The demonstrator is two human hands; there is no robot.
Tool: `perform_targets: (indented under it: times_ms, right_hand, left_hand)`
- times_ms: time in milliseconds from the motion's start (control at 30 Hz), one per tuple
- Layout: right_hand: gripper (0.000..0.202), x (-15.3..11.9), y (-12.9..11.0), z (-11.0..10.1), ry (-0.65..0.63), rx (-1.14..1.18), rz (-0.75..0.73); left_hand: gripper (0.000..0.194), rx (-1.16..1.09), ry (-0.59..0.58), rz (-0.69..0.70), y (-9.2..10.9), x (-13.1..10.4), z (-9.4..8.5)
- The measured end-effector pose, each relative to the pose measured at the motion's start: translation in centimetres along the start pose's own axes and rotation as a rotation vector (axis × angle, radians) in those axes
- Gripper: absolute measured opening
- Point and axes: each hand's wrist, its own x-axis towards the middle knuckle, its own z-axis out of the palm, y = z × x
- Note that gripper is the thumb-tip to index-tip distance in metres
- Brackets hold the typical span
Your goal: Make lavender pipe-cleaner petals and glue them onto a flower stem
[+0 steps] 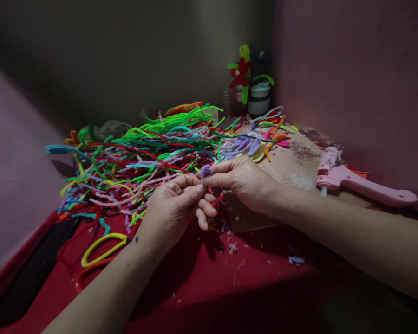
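Both hands meet over the front of the work area, fingertips nearly touching. Between the thumb and fingers of my right hand (242, 181) is a small curled piece of purple pipe cleaner (206, 171). My left hand (181, 199) is pinched just below and left of it, its thumb against the index finger. Whether the left fingertips also grip the purple piece is hidden. Behind the hands lies a big tangled heap of pipe cleaners (153, 153) in green, red, pink, blue and purple. Several shaped purple loops (242, 146) rest just beyond my right hand.
A pink glue gun (365, 181) lies at the right on a brown board (282, 167). Scissors with yellow and orange handles (104, 250) sit beside my left forearm on the red cloth (209, 283). A lidded cup (259, 98) and a red pipe-cleaner flower (240, 73) stand at the back.
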Motion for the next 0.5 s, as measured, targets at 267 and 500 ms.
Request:
perform_targets:
  times_ms: [267,500]
  right_hand:
    - [0.021,0.5,0.8,0.2,0.005,0.259,0.158]
    - [0.021,0.1,0.4,0.2,-0.014,0.201,0.192]
  left_hand:
    - [0.005,-0.17,-0.1,-0.149,-0.1,0.6,-1.1]
    - [0.008,-0.025,-0.157,-0.214,0.1,0.6,-1.5]
